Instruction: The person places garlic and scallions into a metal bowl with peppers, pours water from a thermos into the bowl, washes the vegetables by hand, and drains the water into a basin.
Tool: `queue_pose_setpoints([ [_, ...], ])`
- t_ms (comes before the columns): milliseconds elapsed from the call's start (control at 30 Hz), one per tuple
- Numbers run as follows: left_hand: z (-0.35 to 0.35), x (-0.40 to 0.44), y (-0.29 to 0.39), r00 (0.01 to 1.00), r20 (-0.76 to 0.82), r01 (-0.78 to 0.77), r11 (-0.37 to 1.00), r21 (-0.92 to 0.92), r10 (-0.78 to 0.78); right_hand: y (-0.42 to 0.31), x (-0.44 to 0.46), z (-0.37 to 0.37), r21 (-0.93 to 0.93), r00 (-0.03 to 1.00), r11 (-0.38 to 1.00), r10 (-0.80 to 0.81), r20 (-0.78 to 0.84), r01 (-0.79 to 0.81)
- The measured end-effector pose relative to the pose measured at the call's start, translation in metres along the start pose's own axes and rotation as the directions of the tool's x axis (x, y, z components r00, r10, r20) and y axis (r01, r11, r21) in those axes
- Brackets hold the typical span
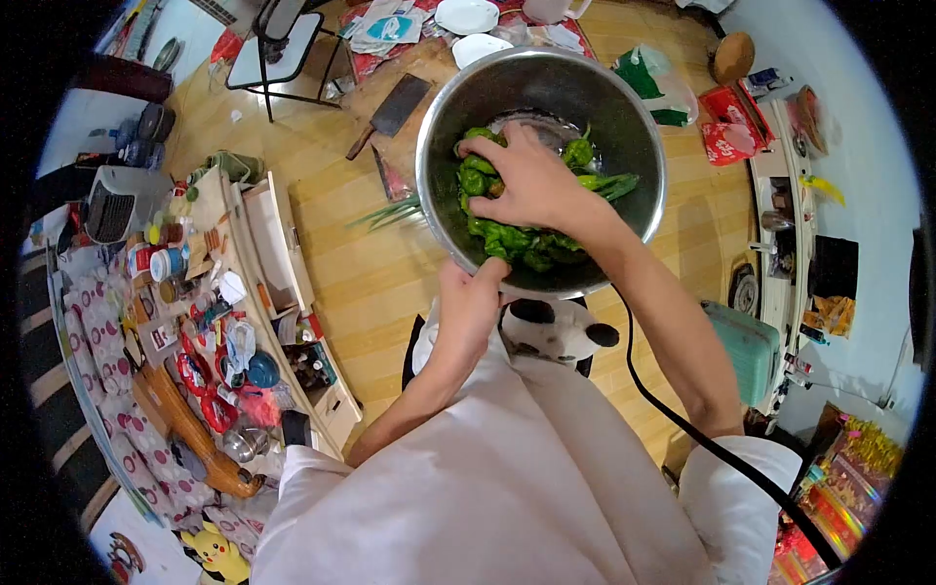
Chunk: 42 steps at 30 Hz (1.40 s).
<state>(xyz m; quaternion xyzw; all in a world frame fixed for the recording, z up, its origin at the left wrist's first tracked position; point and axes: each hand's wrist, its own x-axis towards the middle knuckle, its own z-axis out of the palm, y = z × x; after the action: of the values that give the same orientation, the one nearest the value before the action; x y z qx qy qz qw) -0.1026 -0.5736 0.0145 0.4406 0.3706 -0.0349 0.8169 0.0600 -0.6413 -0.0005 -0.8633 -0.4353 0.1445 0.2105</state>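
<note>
A large steel basin (639,234) is held up in front of me, tilted so its inside shows. In it lie several wrinkled green peppers (502,239) and some green onions (616,185); a little water seems to glisten at the bottom. My left hand (473,300) grips the basin's near rim, thumb on top and the other fingers hidden below. Reaching inside, my right hand (526,180) has its fingers curled around green peppers at the left side. Partly behind the basin, a cleaver (400,105) rests on a wooden cutting board (375,73).
White plates (468,15) stand beyond the basin. A panda-patterned seat (556,331) is below it. To the left stands a cluttered cabinet with an open drawer (273,249); a folding chair (288,58) is at the back left. A black cable (682,424) runs along my right side.
</note>
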Motion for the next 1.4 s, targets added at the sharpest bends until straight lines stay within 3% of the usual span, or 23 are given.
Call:
queue_pose_setpoints([
  [200,-0.010,0.000,0.006,0.999,-0.008,0.031,0.996,-0.089,-0.032,0.002,0.025,-0.007,0.043,0.982,0.999,-0.040,0.185,0.032],
  [267,-0.015,0.001,0.001,0.999,-0.038,0.023,0.999,-0.032,-0.024,0.011,0.029,-0.012,0.196,0.969,0.978,-0.119,0.215,0.077],
  [300,-0.015,-0.001,0.002,0.999,-0.042,0.021,0.999,-0.038,-0.023,0.011,0.028,-0.014,0.036,0.979,0.988,-0.151,0.136,0.147],
  [333,-0.014,-0.002,0.005,0.999,-0.054,0.007,0.999,-0.039,-0.009,0.011,0.028,-0.016,0.033,0.977,0.987,-0.159,0.141,0.156],
  [400,-0.012,-0.004,0.003,0.997,-0.075,-0.013,0.999,-0.048,0.009,0.008,0.024,-0.025,-0.119,0.989,0.985,-0.113,0.099,0.124],
  [433,-0.014,-0.003,-0.001,0.997,-0.072,-0.004,0.999,-0.040,0.001,0.001,0.023,-0.036,-0.168,0.983,0.985,-0.012,0.183,0.043],
  [467,-0.014,-0.002,-0.004,0.998,-0.069,0.005,0.999,-0.031,-0.007,0.003,0.021,-0.036,-0.169,0.982,0.984,-0.026,0.186,0.058],
  [533,-0.009,-0.005,-0.005,0.996,-0.082,-0.029,0.996,-0.080,0.022,0.016,0.013,-0.034,-0.034,0.998,0.997,-0.062,0.015,0.062],
  [600,-0.004,-0.009,-0.005,0.994,-0.098,-0.067,0.990,-0.124,0.055,0.021,0.001,-0.039,-0.006,0.994,0.994,-0.105,0.025,0.105],
  [667,0.001,-0.012,-0.006,0.992,-0.095,-0.104,0.975,-0.194,0.087,0.009,-0.024,-0.048,-0.121,0.989,0.983,-0.130,0.066,0.137],
  [700,0.004,-0.015,-0.008,0.990,-0.106,-0.113,0.974,-0.198,0.093,0.003,-0.036,-0.054,-0.325,0.979,0.925,-0.172,0.109,0.199],
  [800,0.013,-0.022,-0.016,0.982,-0.155,-0.140,0.963,-0.231,0.106,0.008,-0.048,-0.050,-0.446,0.990,0.886,-0.080,0.117,0.124],
  [833,0.016,-0.024,-0.019,0.980,-0.154,-0.156,0.964,-0.216,0.125,0.013,-0.048,-0.040,-0.460,0.990,0.878,-0.136,0.029,0.134],
  [867,0.018,-0.026,-0.021,0.978,-0.153,-0.172,0.965,-0.200,0.143,0.015,-0.046,-0.037,-0.457,0.988,0.877,-0.149,0.034,0.147],
  [933,0.021,-0.030,-0.025,0.971,-0.182,-0.191,0.957,-0.219,0.152,0.009,-0.040,-0.034,-0.282,0.997,0.957,-0.044,0.064,0.061],
  [1100,0.016,-0.037,-0.032,0.931,-0.328,-0.239,0.946,-0.218,0.159,-0.004,-0.023,-0.027,-0.202,0.979,0.969,-0.110,0.170,0.144],
  [1167,0.007,-0.041,-0.033,0.913,-0.369,-0.268,0.938,-0.218,0.175,-0.010,-0.012,-0.013,0.043,0.943,0.984,-0.179,0.280,0.174],
  [1400,-0.045,-0.050,-0.024,0.897,-0.409,-0.312,0.898,-0.310,0.170,-0.063,0.036,0.002,0.043,0.867,0.962,-0.261,0.424,0.269],
])
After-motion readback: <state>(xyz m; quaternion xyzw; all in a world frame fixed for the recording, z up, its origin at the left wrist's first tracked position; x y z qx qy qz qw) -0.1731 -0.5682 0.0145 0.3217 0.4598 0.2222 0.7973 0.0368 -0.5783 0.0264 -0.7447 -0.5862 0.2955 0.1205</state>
